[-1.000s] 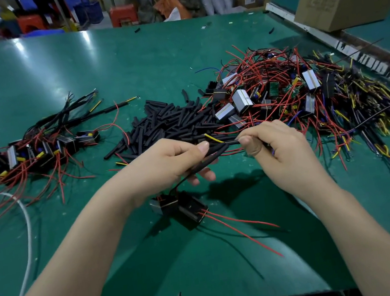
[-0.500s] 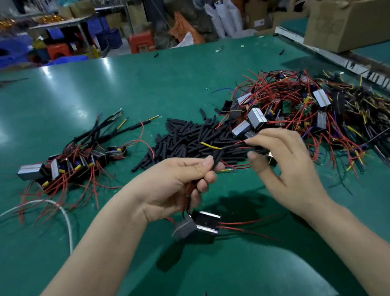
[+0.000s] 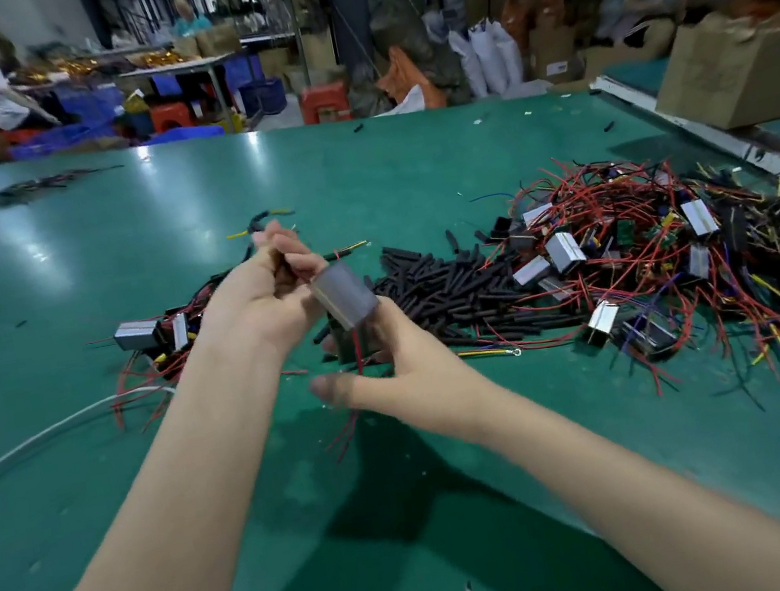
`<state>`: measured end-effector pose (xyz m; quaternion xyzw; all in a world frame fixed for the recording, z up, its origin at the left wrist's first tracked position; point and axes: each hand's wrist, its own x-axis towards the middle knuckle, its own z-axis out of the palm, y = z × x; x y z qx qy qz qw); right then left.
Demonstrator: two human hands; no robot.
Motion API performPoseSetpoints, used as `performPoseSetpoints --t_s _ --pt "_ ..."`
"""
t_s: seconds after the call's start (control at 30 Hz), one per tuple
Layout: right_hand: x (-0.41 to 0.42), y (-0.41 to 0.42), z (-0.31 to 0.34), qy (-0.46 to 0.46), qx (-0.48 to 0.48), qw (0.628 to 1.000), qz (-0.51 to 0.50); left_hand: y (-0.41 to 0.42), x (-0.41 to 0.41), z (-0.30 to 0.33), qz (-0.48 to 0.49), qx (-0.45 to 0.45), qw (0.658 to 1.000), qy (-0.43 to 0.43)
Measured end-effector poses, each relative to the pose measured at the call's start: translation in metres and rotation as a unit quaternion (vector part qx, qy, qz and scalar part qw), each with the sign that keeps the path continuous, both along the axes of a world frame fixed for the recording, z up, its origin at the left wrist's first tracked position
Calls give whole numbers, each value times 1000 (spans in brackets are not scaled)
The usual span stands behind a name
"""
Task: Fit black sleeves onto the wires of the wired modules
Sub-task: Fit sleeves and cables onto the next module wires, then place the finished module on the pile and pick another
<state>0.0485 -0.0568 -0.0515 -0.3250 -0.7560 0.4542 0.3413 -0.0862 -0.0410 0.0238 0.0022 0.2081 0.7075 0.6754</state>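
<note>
My left hand is raised over the green table and grips a module's black-sleeved wires, whose yellow tips stick up past the fingers. The grey module hangs tilted between my hands, its red wires trailing down. Just below it is my right hand, thumb stretched out to the left, fingers straight behind the module and touching it. Loose black sleeves lie heaped behind my hands. A tangle of unsleeved modules with red wires spreads to the right.
A small group of sleeved modules lies to the left, behind my left forearm. A white cable curves across the left side. A cardboard box stands on the neighbouring table at far right. People work in the background.
My left hand rose and moved left, swinging the module up off the table. My right hand let go of the wire end and now sits under the module. The view tilted upward.
</note>
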Motion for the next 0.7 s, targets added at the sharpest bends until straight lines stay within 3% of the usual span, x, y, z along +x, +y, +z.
performPoseSetpoints --t_s 0.1,0.17,0.27,0.37,0.43,0.47,0.53,0.57,0.6,0.7 --pt "-34 7 -1 68 -10 995 -66 9 -19 3 103 -26 994 -21" --pt "-51 12 -4 109 -50 992 -41 17 -31 5 133 -47 990 28" --pt "-72 18 -13 93 -115 988 -44 31 -53 13 123 -75 971 190" --pt "-107 21 -22 96 -156 981 -64 51 -73 21 154 -86 918 356" --pt "-132 26 -24 54 -132 987 -75 68 -81 20 184 -90 834 513" --pt "-142 30 -23 18 -112 990 -84 76 -85 16 165 -101 761 619" --pt "-153 41 -24 -40 -92 990 -98 86 -90 -1 50 -163 552 816" --pt "-153 47 -24 -65 -87 989 -99 89 -93 -13 -13 -189 458 868" --pt "-151 51 -24 -89 -84 987 -102 90 -95 -25 -62 -204 397 893" --pt "-139 59 -26 -102 -85 984 -115 88 -101 -53 -97 -217 289 927"
